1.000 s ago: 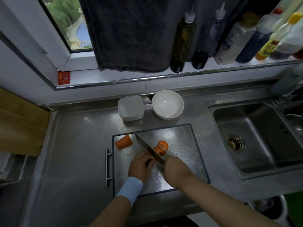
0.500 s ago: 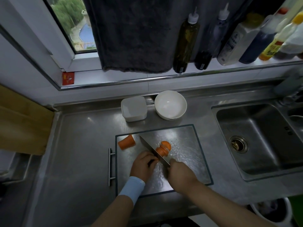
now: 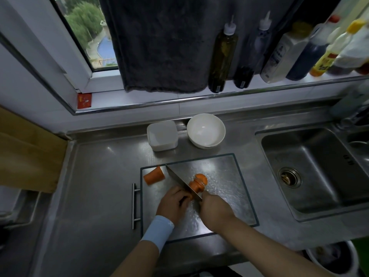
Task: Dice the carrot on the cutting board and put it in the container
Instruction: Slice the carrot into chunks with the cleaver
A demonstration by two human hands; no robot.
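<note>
A steel cutting board (image 3: 225, 198) lies on the counter. On it, a carrot piece (image 3: 196, 186) is being cut into rounds, with a cut slice (image 3: 201, 177) leaning at its far end. My left hand (image 3: 173, 202) holds the near end of that piece with curled fingers. My right hand (image 3: 216, 213) grips the handle of a knife (image 3: 180, 181), whose blade rests across the carrot. A second carrot chunk (image 3: 153, 175) lies at the board's far left corner. A white square container (image 3: 162, 135) stands behind the board.
A white bowl (image 3: 206, 130) sits next to the container. The sink (image 3: 311, 172) is to the right. Several bottles (image 3: 222, 54) line the window ledge, and a dark towel (image 3: 159, 43) hangs there. A wooden board (image 3: 26, 154) leans at the left. A handle (image 3: 134, 205) sticks out at the cutting board's left edge.
The knife has shifted slightly toward my left hand along the carrot, leaving cut rounds at the far end. Both hands stay in place.
</note>
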